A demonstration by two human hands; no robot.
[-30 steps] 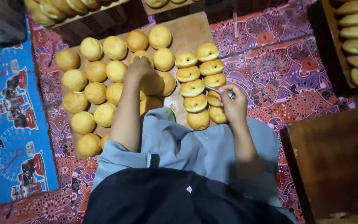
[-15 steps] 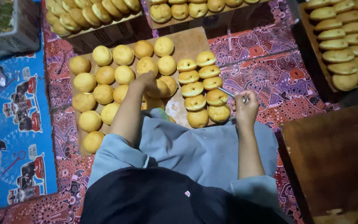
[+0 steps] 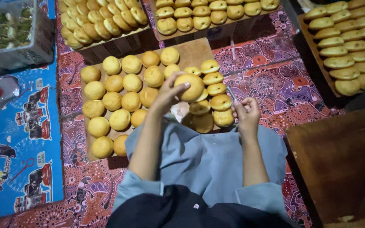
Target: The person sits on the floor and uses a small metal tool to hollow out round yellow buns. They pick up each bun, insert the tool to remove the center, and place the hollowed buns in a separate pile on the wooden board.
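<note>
Bun, round and golden, is sitting lifted off the board in the left hand: the fingers are curling up around its near side, thumb and fingertips pinching it from both flanks, so it is hanging above the other buns rather than resting among them.

Just right of those fingers, a column of split buns is lying on the board, each showing a pale seam across its middle. Left of the fingers, whole round buns are spreading out in loose rows, touching or nearly touching one another. Beyond the fingertips, at the far edge of the board, more whole buns are sitting close together.

The right hand is hovering beside the split column, fingers pressed together into a loose fist around a thin knife, whose blade is pointing away from the person toward the nearest split bun. Whether the blade is touching that bun is too fine to tell.

Farther out past both hands, trays of elongated rolls are standing on a patterned cloth. Well off to the right of the knife hand, another tray is holding more rolls. Far left of the bun hand, a grey crate is resting on a blue mat. Both forearms are reaching out over a grey lap.
</note>
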